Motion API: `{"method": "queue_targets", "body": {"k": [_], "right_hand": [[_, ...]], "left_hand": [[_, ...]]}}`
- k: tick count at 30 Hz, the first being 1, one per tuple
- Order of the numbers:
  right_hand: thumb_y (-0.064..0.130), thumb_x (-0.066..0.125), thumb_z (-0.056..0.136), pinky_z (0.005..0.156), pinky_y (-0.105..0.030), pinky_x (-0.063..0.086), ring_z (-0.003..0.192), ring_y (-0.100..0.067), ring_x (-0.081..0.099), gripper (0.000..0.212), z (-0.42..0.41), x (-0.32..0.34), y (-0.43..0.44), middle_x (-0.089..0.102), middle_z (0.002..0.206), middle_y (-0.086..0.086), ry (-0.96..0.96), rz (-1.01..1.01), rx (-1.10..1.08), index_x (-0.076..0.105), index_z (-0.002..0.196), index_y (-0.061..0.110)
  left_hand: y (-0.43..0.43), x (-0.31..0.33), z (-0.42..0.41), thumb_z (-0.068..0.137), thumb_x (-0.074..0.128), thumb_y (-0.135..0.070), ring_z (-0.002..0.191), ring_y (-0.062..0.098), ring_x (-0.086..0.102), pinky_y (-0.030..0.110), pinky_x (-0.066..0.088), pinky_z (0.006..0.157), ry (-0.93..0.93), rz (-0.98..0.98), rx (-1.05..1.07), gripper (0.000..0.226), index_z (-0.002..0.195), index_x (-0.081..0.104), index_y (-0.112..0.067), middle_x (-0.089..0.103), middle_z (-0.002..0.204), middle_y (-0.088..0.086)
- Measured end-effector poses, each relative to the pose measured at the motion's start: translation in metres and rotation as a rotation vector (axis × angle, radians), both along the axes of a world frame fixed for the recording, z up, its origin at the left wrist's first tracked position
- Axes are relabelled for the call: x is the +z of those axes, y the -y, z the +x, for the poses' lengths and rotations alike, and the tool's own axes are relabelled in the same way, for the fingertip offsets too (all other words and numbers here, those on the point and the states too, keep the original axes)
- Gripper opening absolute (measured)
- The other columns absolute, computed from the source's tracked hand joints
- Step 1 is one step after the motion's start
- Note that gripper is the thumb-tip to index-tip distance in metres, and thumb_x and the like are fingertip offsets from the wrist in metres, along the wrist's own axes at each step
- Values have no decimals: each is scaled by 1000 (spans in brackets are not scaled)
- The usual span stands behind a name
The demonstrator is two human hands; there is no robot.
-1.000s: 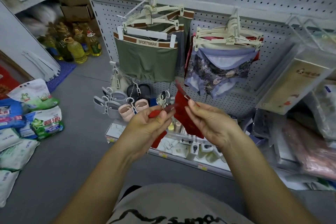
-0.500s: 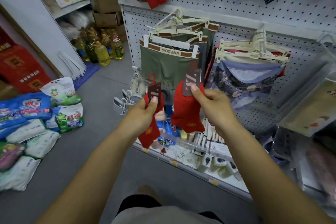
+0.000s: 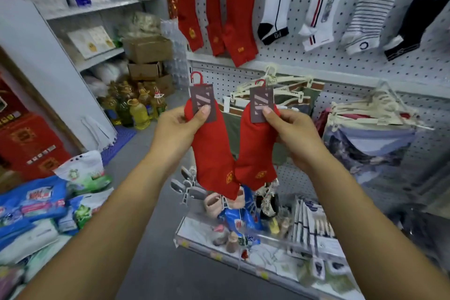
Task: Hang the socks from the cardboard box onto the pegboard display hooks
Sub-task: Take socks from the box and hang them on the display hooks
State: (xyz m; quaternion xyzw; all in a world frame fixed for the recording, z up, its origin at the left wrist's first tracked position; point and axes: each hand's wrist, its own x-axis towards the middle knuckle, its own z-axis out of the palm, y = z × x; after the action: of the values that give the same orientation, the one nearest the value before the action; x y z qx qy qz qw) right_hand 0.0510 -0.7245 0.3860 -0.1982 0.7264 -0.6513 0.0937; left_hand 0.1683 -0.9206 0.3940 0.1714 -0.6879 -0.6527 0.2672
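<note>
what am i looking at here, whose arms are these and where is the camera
The camera is worn on a person's head and looks forward and down, so the two bare arms are the wearer's own. There is no machine. The left hand pinches one red sock pair by its grey card tag, and the right hand holds a second red sock pair the same way. Each tag has a small red plastic hook on top. Ahead stands a white pegboard, where three more hanging red socks are already up beside white, striped and black ones. Underwear hangs on hangers below.

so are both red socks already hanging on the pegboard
No, the left hand and right hand each hold one red sock below the hooks.
</note>
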Motion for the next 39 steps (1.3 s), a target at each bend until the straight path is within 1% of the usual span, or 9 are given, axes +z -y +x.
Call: {"method": "queue_targets", "body": {"k": [6, 9, 13, 16, 25, 29, 33, 36, 39], "right_hand": [[49, 67, 91, 72, -48, 53, 88, -27, 66, 31, 1, 37, 65, 71, 108, -24, -102, -51, -79, 80, 95, 21], [48, 68, 90, 81, -57, 56, 101, -47, 66, 41, -4, 51, 83, 70, 105, -29, -145, -45, -139, 77, 95, 8], [47, 71, 89, 77, -50, 57, 80, -29, 68, 45, -15, 64, 99, 73, 99, -27, -140, -36, -181, 75, 92, 2], [45, 72, 88, 88, -66, 52, 91, -39, 72, 42, -25, 69, 108, 72, 100, -27, -112, -49, -202, 75, 93, 3], [23, 67, 96, 57, -25, 54, 70, -8, 71, 12, -79, 78, 148, 78, 82, 0, -140, -37, -141, 72, 92, 13], [23, 68, 96, 74, -26, 61, 84, -9, 74, 11, -111, 96, 171, 77, 93, 2, -260, -43, -148, 71, 104, 16], [35, 68, 93, 93, -44, 57, 107, -17, 67, 15, -158, 118, 206, 73, 106, 8, -421, -7, -180, 66, 108, 32], [36, 66, 95, 99, -41, 53, 116, -15, 60, 26, -186, 137, 233, 67, 116, 5, -488, -20, -199, 60, 120, 31], [28, 64, 97, 104, -38, 49, 122, -14, 58, 27, -211, 151, 254, 66, 120, 5, -554, -61, -193, 56, 123, 30]], "left_hand": [[80, 39, -16, 95, 70, -24, 69, 10, 73, 21, 53, 53, -65, -37, -42, 18, 101, 76, -8, 77, 90, 9], [109, 51, -26, 95, 70, -26, 63, 8, 71, 20, 51, 51, -81, -44, -37, 24, 101, 75, -4, 76, 86, 7], [142, 58, -47, 94, 70, -33, 70, 12, 73, 24, 55, 56, -103, -34, -31, 22, 92, 76, -12, 78, 83, 2], [158, 60, -66, 98, 63, -37, 77, 16, 75, 29, 56, 62, -95, -7, -56, 23, 97, 76, -17, 78, 91, 5], [184, 73, -132, 107, 45, -38, 100, 27, 74, 49, 58, 92, -29, 22, -59, 35, 110, 72, -16, 78, 105, 7], [193, 90, -160, 107, 46, -36, 93, 18, 75, 30, 60, 75, -85, -43, -26, 32, 110, 73, -19, 78, 101, 1], [207, 106, -185, 106, 48, -39, 87, 14, 75, 33, 61, 76, -162, -157, 20, 29, 102, 74, -25, 78, 97, -3], [219, 112, -199, 105, 49, -39, 85, 11, 74, 25, 59, 71, -209, -236, 61, 28, 97, 73, -28, 77, 94, -6], [226, 114, -212, 104, 50, -42, 89, 18, 74, 44, 61, 83, -233, -252, 72, 29, 97, 74, -26, 78, 96, -2]]}}
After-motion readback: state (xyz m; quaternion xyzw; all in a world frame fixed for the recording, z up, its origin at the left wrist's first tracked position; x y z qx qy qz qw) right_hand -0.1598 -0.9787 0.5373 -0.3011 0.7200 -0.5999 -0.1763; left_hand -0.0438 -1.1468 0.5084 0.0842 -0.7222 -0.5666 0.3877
